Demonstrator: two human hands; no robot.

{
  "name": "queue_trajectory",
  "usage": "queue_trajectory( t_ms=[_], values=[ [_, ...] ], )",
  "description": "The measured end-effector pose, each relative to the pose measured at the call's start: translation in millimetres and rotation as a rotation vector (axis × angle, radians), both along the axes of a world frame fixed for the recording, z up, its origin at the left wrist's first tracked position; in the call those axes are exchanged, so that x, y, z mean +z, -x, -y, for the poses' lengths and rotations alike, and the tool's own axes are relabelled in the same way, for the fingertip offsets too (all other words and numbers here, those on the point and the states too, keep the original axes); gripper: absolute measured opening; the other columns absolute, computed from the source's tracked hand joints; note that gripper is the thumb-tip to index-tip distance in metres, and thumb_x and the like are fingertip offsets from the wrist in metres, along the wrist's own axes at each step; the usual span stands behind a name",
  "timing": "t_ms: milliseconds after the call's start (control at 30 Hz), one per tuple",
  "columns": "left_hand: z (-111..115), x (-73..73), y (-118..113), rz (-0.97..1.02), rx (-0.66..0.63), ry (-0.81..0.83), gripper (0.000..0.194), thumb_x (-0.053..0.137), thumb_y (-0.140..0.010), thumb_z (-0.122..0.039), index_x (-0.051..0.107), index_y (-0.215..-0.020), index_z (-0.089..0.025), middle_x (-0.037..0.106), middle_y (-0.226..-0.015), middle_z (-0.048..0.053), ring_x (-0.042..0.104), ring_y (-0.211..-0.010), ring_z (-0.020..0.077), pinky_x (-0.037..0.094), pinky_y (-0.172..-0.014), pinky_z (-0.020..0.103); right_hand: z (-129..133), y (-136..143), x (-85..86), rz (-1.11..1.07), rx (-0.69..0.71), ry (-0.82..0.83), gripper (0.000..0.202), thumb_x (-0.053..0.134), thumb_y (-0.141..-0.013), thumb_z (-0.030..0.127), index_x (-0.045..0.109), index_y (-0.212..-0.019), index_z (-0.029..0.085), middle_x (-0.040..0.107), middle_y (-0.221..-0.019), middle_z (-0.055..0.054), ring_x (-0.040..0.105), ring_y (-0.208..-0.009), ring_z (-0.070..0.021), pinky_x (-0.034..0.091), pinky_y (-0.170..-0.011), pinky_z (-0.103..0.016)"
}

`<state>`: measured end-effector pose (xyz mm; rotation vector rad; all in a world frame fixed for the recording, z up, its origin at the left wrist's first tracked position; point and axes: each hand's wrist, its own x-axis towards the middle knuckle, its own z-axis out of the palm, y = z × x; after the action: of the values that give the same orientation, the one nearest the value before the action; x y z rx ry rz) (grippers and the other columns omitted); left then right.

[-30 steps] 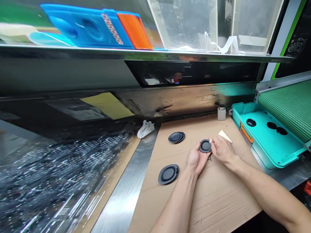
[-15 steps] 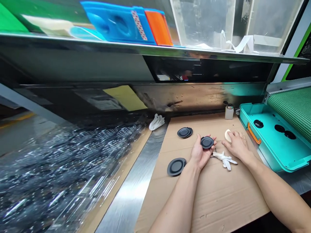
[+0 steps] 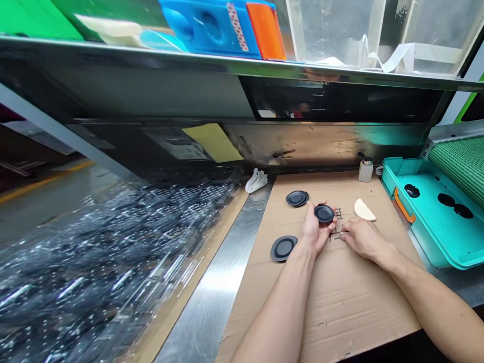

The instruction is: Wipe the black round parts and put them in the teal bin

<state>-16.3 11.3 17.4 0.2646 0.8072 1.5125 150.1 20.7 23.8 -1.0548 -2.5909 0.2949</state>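
My left hand holds a small round black disc-shaped part, its fingers curled beneath and around the rim. My right hand is low over the cardboard, fingers bent and drawn together. Whatever they grip, if anything, is hidden. A cream half-round pad lies just beyond the right hand, apart from it. To the left of my left hand are two sets of similar black parts: a small stack farther back, and a larger disc partly behind my forearm.
A brown cardboard sheet covers the worktop. On the right stands a turquoise bin with several black discs. A small bottle stands at the back. Plastic-wrapped black parts fill the left; a metal shelf crosses overhead.
My right hand has left the cream pad and come nearer, over where a white crumpled glove lay; that glove is out of sight. My left hand still holds the black part. The view has shifted.
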Motion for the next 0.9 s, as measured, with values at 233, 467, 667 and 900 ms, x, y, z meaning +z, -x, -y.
queue_trajectory(
  t_ms=[233, 467, 667, 900],
  values=[
    [6.9, 5.8, -11.5, -0.133, -0.165, 0.114, 0.049, 0.022, -0.099, -0.043, 0.059, -0.096, -0.011, 0.066, -0.068, 0.011, 0.053, -0.038, 0.0144, 0.024, -0.03, 0.02, -16.2, -7.7, 5.7, -0.515, -0.072, 0.114, 0.017, 0.054, -0.098, 0.026, 0.07, -0.093, 0.022, 0.068, -0.087, -0.002, 0.061, -0.079, -0.0156, 0.042, -0.072, -0.025],
    [8.2, 0.8, -23.5, -0.145, -0.356, 0.171, 0.037, 0.03, -0.096, -0.032, 0.06, -0.099, -0.01, 0.065, -0.062, 0.009, 0.056, -0.039, 0.0154, 0.031, -0.029, 0.02, -12.1, -5.9, 10.5, -0.358, -0.185, 0.176, 0.017, 0.051, -0.097, 0.027, 0.063, -0.087, 0.02, 0.065, -0.08, -0.001, 0.058, -0.073, -0.0148, 0.038, -0.067, -0.024],
    [9.7, 4.2, -27.3, -0.229, -0.378, 0.219, 0.035, 0.031, -0.098, -0.033, 0.057, -0.091, -0.011, 0.062, -0.056, 0.007, 0.055, -0.037, 0.0148, 0.033, -0.028, 0.02, -11.8, -9.0, 11.4, -0.051, -0.172, 0.06, 0.025, 0.046, -0.101, 0.03, 0.065, -0.088, 0.02, 0.064, -0.086, -0.004, 0.055, -0.074, -0.0151, 0.033, -0.067, -0.026],
    [14.3, -1.9, -38.3, -0.568, -0.257, 0.185, 0.039, 0.035, -0.097, -0.037, 0.056, -0.074, -0.014, 0.06, -0.051, 0.005, 0.053, -0.034, 0.0141, 0.03, -0.027, 0.02, -6.0, -9.9, 19.3, 0.143, -0.128, -0.021, 0.025, 0.044, -0.1, 0.03, 0.067, -0.09, 0.023, 0.063, -0.095, -0.003, 0.054, -0.078, -0.0157, 0.028, -0.064, -0.028]
  ],
)
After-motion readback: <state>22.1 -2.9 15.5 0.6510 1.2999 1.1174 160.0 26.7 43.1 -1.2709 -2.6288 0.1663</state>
